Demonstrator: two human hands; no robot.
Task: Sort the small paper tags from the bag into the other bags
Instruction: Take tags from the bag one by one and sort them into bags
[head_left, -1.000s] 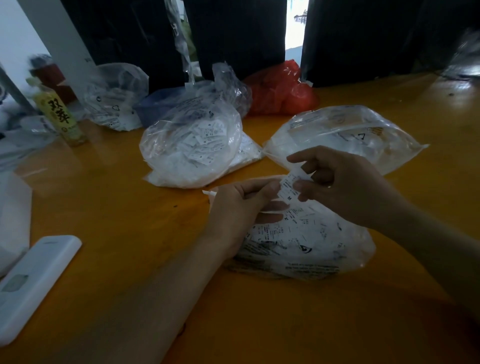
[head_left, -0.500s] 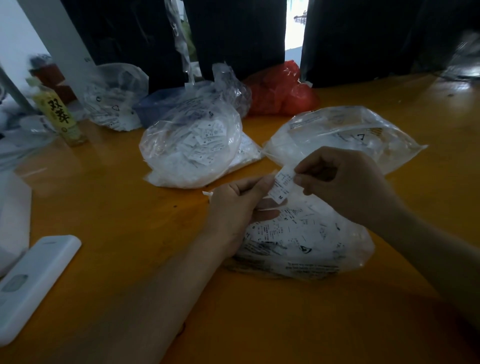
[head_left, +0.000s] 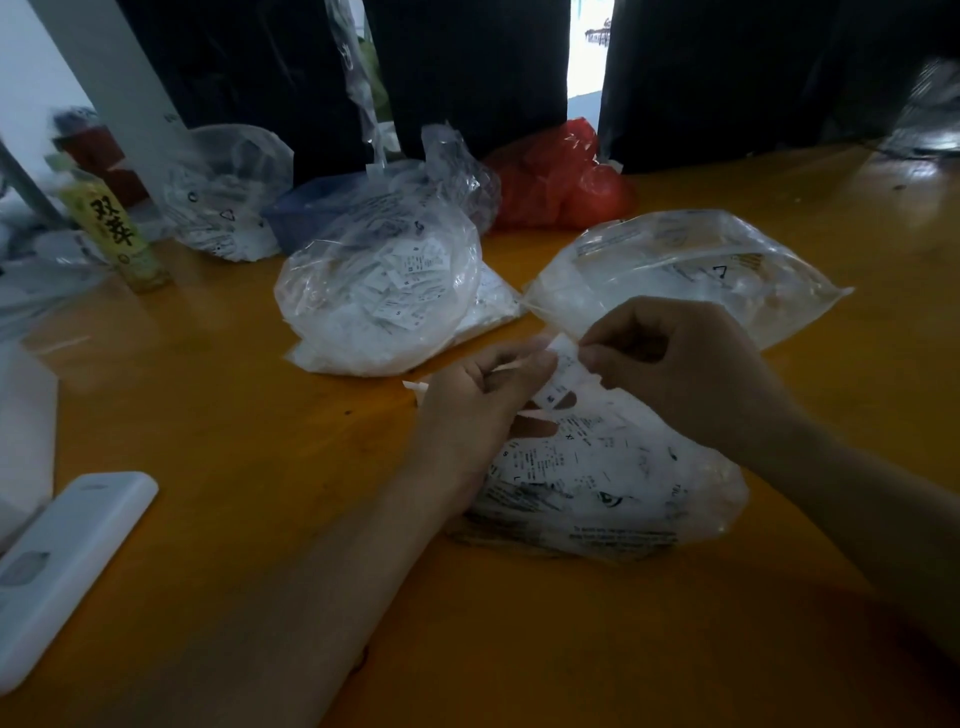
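Observation:
A clear plastic bag full of small printed paper tags (head_left: 608, 483) lies on the orange table in front of me. Above its mouth a small white tag (head_left: 563, 371) is pinched at its top by my right hand (head_left: 675, 364). My left hand (head_left: 478, 405) touches the tag's left edge with thumb and fingers curled, and seems to hold a few more tags. Behind stand two other clear bags: a round one holding many tags (head_left: 384, 296) at centre and a flatter, nearly empty one (head_left: 691, 270) to the right.
A white remote-like device (head_left: 62, 566) lies at the near left. A yellow-green bottle (head_left: 114, 234), another clear bag (head_left: 228, 192), a blue tub (head_left: 317, 208) and a red bag (head_left: 561, 182) line the back edge of the table (head_left: 208, 415).
My right hand has lifted the tag up out of the near bag's mouth. My left hand has risen a little with it and closed in on the tag.

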